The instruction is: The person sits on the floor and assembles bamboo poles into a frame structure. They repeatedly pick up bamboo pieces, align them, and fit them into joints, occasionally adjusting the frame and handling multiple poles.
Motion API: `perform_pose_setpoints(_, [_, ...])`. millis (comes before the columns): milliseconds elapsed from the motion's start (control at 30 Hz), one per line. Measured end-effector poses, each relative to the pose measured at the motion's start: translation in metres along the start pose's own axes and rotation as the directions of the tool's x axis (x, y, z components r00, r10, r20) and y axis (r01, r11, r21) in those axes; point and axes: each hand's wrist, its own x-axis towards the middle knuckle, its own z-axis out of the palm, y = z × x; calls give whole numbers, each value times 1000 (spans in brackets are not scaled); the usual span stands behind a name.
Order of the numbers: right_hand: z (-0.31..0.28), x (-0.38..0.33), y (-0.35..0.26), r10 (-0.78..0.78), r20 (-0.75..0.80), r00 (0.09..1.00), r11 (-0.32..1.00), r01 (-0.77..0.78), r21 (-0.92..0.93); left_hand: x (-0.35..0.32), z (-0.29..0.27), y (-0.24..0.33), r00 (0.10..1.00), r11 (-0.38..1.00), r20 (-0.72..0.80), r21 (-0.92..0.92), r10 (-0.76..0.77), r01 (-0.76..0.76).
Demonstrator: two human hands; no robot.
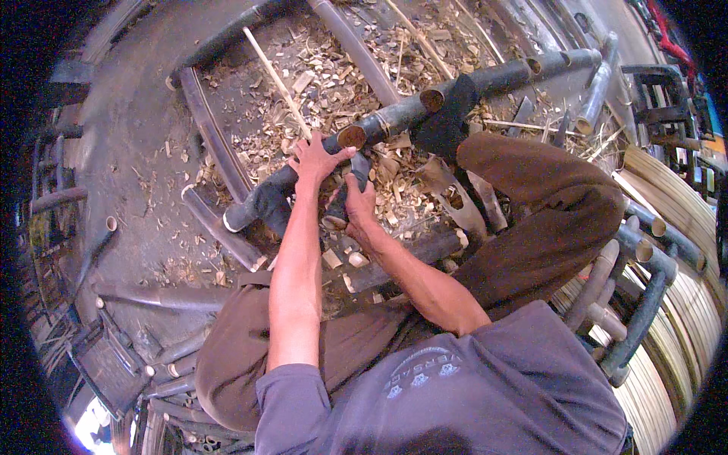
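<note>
A dark bamboo pole (394,117) with round-ended notches cut into it lies slantwise in front of me. My left hand (312,161) rests on it with fingers spread, the thumb reaching toward the rim of a notch (351,137). Close beside that notch, my right hand (359,203) is closed around a short, dark, thick-handled tool (359,165). Its dark upper end points up at the pole, and the pale butt of its handle shows below my fist. My fingers cover much of the tool, so its exact kind is unclear. A thin pale bamboo strip (277,82) ends at my left fingertips.
Wood chips (292,98) litter the ground around the pole. More bamboo lengths lie about, including a crosspiece (356,53) beyond and a short piece (224,227) at left. Split bamboo strips (675,220) are stacked at right near a dark bamboo frame (644,303). My bent legs flank the work.
</note>
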Motion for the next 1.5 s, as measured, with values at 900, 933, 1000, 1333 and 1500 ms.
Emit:
perform_pose_setpoints(900, [25,35,-243,409,674,614,-909,342,240,-8,55,125,841,435,-502,-723,204,-537])
perform_pose_setpoints(933, [31,35,-241,409,633,657,-911,333,243,-2,57,123,817,421,-544,-706,193,-570])
perform_pose_setpoints(1000, [29,39,-238,415,667,620,-905,359,230,3,64,120,870,454,-457,-745,184,-488])
perform_pose_setpoints(1333, [-12,40,-209,435,651,622,-879,451,157,-18,80,90,908,585,-343,-695,241,-418])
perform_pose_setpoints(1500, [-41,38,-198,315,689,653,-889,457,-27,-24,90,93,897,632,-331,-637,294,-442])
